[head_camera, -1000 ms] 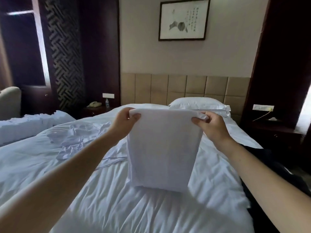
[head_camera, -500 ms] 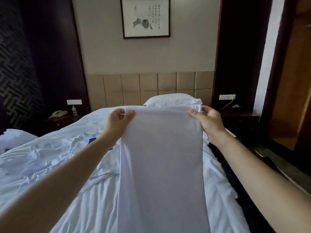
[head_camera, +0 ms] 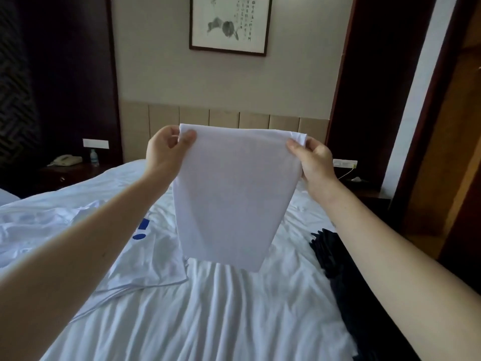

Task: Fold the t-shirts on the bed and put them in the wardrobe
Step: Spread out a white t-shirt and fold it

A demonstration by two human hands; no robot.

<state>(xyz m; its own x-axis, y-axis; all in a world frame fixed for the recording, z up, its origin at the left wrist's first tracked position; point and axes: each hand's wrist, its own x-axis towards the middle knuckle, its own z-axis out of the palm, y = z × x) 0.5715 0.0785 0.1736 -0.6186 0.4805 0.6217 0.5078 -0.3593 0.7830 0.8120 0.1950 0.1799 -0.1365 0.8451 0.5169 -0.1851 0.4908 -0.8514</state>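
A white t-shirt (head_camera: 231, 199), folded into a narrow panel, hangs in the air over the bed (head_camera: 234, 321). My left hand (head_camera: 166, 152) pinches its upper left corner. My right hand (head_camera: 311, 162) pinches the upper right corner. The panel's lower edge hangs just above the sheet. Another white t-shirt with blue print (head_camera: 140, 246) lies spread on the bed to the left. A black garment (head_camera: 330, 259) lies along the bed's right side.
A dark bedside table (head_camera: 70, 173) with a telephone (head_camera: 65, 160) and a small bottle (head_camera: 94, 157) stands at the far left. The padded headboard (head_camera: 208, 118) and a framed picture (head_camera: 230, 24) are ahead. A wooden door frame (head_camera: 429, 126) rises on the right.
Both hands have raised the folded t-shirt, so its lower edge has come up off the sheet. The view has swung back toward the left.
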